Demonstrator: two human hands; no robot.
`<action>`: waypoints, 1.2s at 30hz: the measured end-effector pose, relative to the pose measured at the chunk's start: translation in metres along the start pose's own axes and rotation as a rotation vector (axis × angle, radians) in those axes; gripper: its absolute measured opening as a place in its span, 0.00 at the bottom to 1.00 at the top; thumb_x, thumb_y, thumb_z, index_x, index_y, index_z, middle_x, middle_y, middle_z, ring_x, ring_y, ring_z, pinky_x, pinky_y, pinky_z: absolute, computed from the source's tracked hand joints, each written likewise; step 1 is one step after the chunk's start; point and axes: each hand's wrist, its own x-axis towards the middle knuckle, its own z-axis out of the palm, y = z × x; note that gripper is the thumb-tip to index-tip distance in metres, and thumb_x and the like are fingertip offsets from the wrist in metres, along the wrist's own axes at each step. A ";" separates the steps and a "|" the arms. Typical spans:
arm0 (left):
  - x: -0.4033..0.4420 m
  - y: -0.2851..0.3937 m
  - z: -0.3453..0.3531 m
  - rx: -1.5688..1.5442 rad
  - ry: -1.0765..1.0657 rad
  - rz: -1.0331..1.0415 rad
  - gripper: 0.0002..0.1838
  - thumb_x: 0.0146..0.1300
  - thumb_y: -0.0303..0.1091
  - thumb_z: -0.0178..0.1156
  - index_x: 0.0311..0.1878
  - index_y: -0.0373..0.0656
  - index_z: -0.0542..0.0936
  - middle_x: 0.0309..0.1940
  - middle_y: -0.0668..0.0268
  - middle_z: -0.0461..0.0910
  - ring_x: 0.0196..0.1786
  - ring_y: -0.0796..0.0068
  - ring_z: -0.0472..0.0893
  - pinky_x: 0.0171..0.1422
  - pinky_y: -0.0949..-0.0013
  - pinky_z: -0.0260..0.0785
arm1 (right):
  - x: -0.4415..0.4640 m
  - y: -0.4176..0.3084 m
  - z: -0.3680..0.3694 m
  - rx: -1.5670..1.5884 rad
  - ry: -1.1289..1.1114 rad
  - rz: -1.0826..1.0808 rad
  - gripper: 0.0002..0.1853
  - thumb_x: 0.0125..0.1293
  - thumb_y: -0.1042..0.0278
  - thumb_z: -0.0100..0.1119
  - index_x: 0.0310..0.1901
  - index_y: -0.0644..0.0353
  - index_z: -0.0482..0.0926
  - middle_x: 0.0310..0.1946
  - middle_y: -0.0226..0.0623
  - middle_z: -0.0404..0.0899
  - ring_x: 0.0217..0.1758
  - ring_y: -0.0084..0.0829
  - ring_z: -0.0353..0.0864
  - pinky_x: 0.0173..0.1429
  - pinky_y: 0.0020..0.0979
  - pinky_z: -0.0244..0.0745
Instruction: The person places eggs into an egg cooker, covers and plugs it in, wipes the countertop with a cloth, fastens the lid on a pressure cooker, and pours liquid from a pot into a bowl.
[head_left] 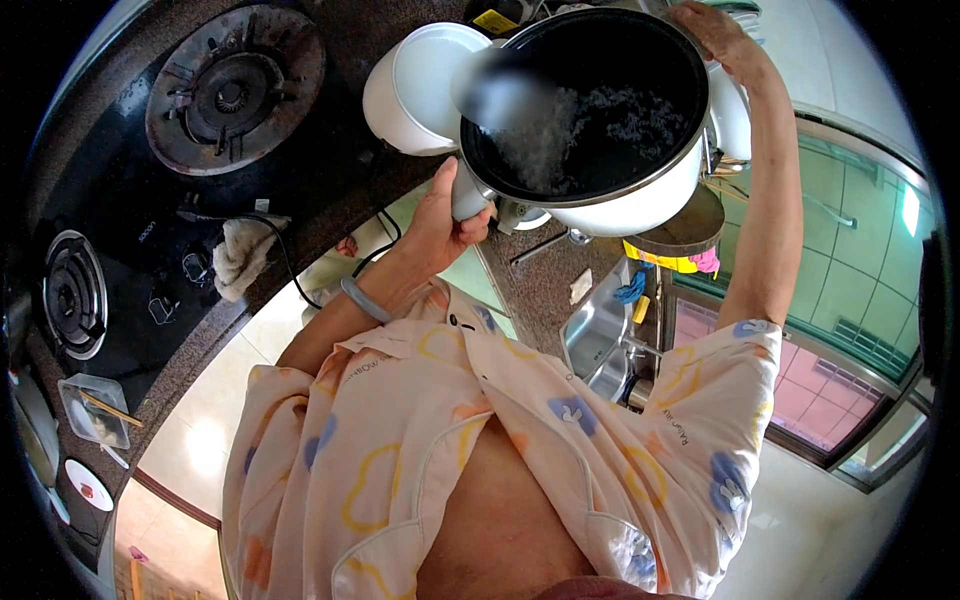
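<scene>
A large white pot (630,205) with a black inside is raised in front of me, its opening facing the camera. Pale, bubbly or grainy patches show inside it, and a blurred patch covers its left part. My left hand (435,230) is closed round the grey-white handle on the pot's near left side. At the far right side my right hand (715,38) grips the pot, its fingertips partly hidden. Beside the pot's left rim stands a smaller white container (415,90) with a pale inside.
On the left are a black hob with a large burner (235,90) and a smaller burner (75,295), a cloth (243,258) and a cable. A clear tray (95,412) stands lower left. A sink (595,335) and a round brown board (690,225) are right of centre.
</scene>
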 end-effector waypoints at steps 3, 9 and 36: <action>0.000 0.000 -0.001 0.008 -0.016 -0.001 0.26 0.78 0.57 0.32 0.42 0.44 0.70 0.21 0.64 0.72 0.16 0.80 0.63 0.19 0.75 0.56 | -0.004 -0.003 0.001 0.134 0.139 -0.020 0.13 0.72 0.68 0.50 0.50 0.66 0.79 0.40 0.36 0.82 0.42 0.30 0.81 0.47 0.27 0.76; 0.001 -0.001 -0.002 -0.012 -0.033 -0.008 0.26 0.78 0.57 0.31 0.41 0.44 0.70 0.21 0.63 0.72 0.16 0.80 0.63 0.19 0.74 0.56 | 0.017 -0.050 -0.027 0.525 0.026 0.560 0.13 0.73 0.63 0.52 0.46 0.63 0.81 0.37 0.35 0.80 0.36 0.23 0.78 0.38 0.28 0.74; -0.004 -0.002 -0.002 0.005 -0.048 0.001 0.26 0.78 0.56 0.31 0.40 0.44 0.70 0.20 0.64 0.70 0.15 0.82 0.61 0.19 0.76 0.55 | 0.021 -0.050 -0.018 0.731 0.101 0.725 0.12 0.73 0.62 0.56 0.47 0.62 0.80 0.32 0.29 0.81 0.33 0.18 0.78 0.33 0.27 0.73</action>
